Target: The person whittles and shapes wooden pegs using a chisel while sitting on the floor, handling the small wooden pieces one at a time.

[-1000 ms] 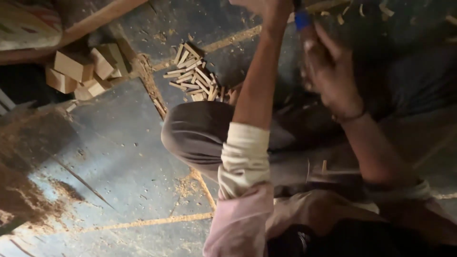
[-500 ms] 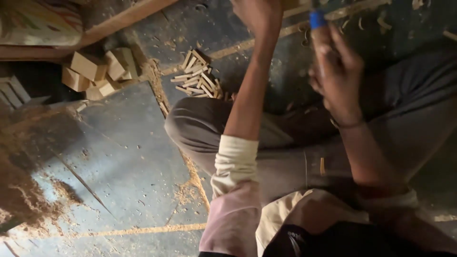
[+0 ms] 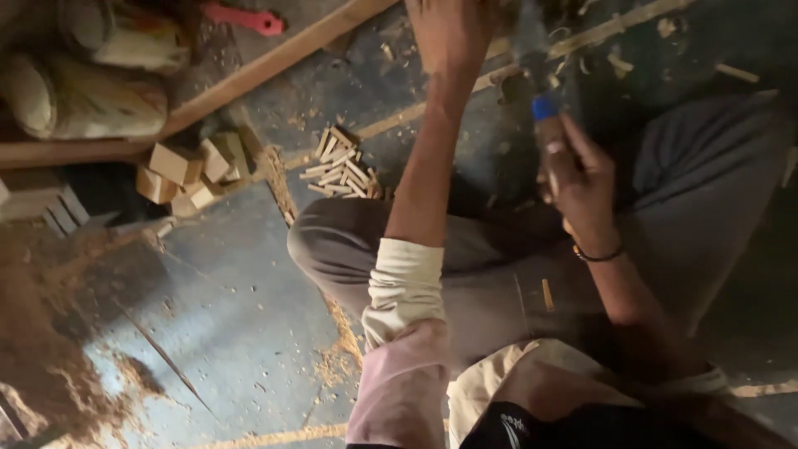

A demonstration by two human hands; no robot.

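1. Nearest, folded legs in soft grey trousers [image 3: 465, 249], a pale rolled sleeve [image 3: 405, 283] above them, and one small wood sliver lying on the cloth.
2. Just beyond, the right hand [image 3: 582, 179], thin dark bracelet [image 3: 597, 255] at the wrist, fingers curled shut around the handle of a tool [image 3: 542, 112] with a blue band. Tool raised above the right knee, its upper end smeared by motion (shape of the head not readable).
3. Further out, the left hand [image 3: 453, 33] at full reach, palm down near the top edge of the view; how far open, and on what, impossible to tell.
4. Judged from this: mid-stroke in chopping or shaving wood, with pale curled shavings [image 3: 615, 62] scattered around. Calls for a blow landing well away from the steadying fingers, and a firm hold on the piece.
5. To the left, a loose heap of short, squared sticks [image 3: 341, 166], raw and light; past it, chunky cut blocks [image 3: 187, 170] beside a long slanting beam [image 3: 274, 58].
6. Farthest, powdery brown sawdust [image 3: 41, 366] over the smooth grey floor [image 3: 241, 308], and bulging sacks [image 3: 91, 100] behind the beam.
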